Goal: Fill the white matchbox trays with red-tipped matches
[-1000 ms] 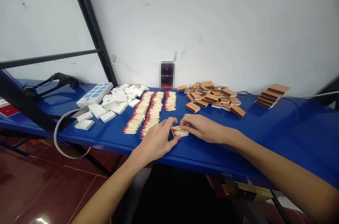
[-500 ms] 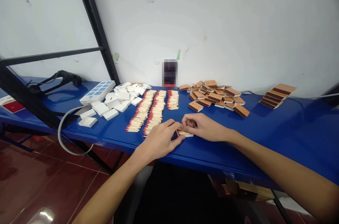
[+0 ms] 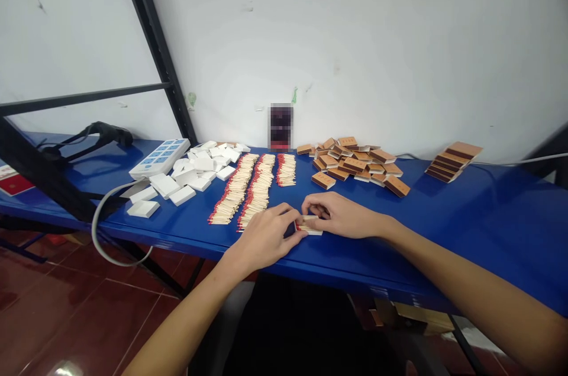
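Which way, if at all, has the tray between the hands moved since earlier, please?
Yes: the tray has shifted slightly right against the short match row.

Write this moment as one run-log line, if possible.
left hand: at left end of white tray; right hand: over matches inside; loose matches: three rows; brown sleeves: heaped

Likely a small workshop: blue workbench (image 3: 444,228), black rack (image 3: 153,38) at ten o'clock, heaped matchbox sleeves (image 3: 355,165) at one o'clock.
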{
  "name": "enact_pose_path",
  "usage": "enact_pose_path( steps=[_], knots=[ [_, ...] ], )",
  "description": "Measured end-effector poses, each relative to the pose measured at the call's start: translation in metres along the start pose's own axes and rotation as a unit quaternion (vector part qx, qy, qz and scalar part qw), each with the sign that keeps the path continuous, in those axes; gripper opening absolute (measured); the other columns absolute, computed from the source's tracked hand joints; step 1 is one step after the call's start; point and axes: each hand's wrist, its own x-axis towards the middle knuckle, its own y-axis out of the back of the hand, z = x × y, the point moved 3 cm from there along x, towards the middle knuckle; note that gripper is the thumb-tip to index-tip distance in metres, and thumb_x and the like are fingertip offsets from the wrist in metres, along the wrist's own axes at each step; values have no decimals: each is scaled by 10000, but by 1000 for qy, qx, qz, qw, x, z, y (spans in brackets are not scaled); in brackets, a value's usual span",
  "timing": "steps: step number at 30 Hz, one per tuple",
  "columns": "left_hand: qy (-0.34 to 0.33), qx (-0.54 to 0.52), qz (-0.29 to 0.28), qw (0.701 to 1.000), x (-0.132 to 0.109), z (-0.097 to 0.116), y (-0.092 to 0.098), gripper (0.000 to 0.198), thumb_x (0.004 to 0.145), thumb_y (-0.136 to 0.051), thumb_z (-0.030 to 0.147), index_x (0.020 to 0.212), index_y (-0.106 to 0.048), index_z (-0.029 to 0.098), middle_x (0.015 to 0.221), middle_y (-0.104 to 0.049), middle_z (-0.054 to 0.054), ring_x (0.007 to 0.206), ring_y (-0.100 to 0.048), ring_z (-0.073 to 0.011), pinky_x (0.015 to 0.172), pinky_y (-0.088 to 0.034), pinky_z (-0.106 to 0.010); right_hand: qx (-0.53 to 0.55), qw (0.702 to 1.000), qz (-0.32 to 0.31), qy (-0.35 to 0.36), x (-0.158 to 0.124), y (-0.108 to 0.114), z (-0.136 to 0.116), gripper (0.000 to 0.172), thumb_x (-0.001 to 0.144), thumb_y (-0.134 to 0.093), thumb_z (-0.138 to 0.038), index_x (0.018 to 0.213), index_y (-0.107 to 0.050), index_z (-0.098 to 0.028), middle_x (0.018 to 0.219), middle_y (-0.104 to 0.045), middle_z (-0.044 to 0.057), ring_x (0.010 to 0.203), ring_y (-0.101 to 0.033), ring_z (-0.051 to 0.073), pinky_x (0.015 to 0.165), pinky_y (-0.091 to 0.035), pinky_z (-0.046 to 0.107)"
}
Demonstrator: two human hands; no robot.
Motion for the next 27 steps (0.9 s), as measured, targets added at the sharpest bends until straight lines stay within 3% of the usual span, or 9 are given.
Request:
enact_pose_path(
  steps=[7, 15, 18, 22, 27],
  knots=[
    [8, 10, 5, 1000, 0, 0, -1, 366, 960, -531, 383, 1290, -530, 224, 1041, -646, -43, 938, -641, -223, 795, -485, -332, -6, 1000, 2, 1, 1, -2, 2, 175, 840, -593, -364, 848, -589, -189, 668, -446, -38, 598, -405, 117, 556, -332, 247],
    [-11, 3, 11, 1000, 0, -1, -1, 339, 956, -545, 368, 1269, -551, 239, 1073, -644, -41, 976, -630, -221, 831, -493, -340, 31, 999, 15, -2, 1, -1, 2, 240, 916, -453, -335, 829, -611, -178, 670, -547, -8, 612, -473, 132, 587, -359, 263],
    [-9, 6, 15, 1000, 0, -1, -1, 349, 948, -563, 365, 1270, -548, 230, 1083, -650, -44, 994, -621, -231, 863, -488, -365, 27, 998, 55, 2, 8, 2, 9, 275, 942, -399, -308, 810, -602, -177, 761, -612, 20, 696, -529, 144, 650, -389, 268],
    [-17, 6, 20, 1000, 0, -1, -1, 306, 936, -587, 364, 1207, -587, 222, 1051, -668, -47, 979, -609, -232, 877, -486, -376, -84, 989, 116, -34, 36, 4, 25, 159, 890, -470, -257, 917, -607, -181, 666, -585, -8, 615, -502, 141, 614, -353, 264],
    [-20, 4, 18, 1000, 0, 1, -1, 258, 936, -590, 353, 1152, -621, 216, 1063, -668, -50, 981, -600, -231, 880, -486, -374, -209, 966, 137, -67, 69, -1, 31, 260, 822, -550, -261, 1066, -614, -198, 830, -671, 40, 703, -562, 177, 579, -289, 272]
  ],
)
